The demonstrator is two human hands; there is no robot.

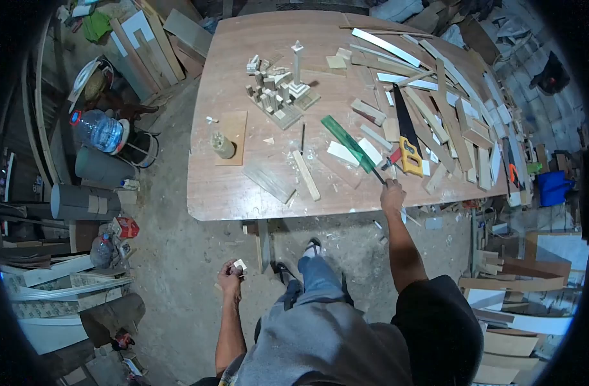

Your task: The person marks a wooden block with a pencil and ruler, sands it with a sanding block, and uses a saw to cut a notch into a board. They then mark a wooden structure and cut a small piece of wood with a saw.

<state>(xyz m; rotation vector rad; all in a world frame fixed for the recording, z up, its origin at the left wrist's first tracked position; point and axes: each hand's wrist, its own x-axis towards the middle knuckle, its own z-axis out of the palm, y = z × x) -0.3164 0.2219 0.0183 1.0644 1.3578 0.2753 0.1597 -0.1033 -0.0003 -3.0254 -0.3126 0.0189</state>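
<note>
My left hand (230, 278) is off the table's front edge, fingers closed on a small pale wood piece (240, 264). At the table's front edge my right hand (392, 196) is closed around the dark end of a thin tool, whose shaft (377, 176) points up-left toward a green strip (346, 141) lying on the table. A yellow-handled saw (410, 156) lies just above my right hand, beside a red-handled tool (392, 159). A small wooden model of buildings (278, 96) stands further back.
The wooden table (224, 193) bears many wood strips (436, 122) on its right. A jar-like object (222, 145) stands on a board at the left. A water bottle (98, 128) is on a stool left of the table. Boards (519, 283) are stacked at the lower right.
</note>
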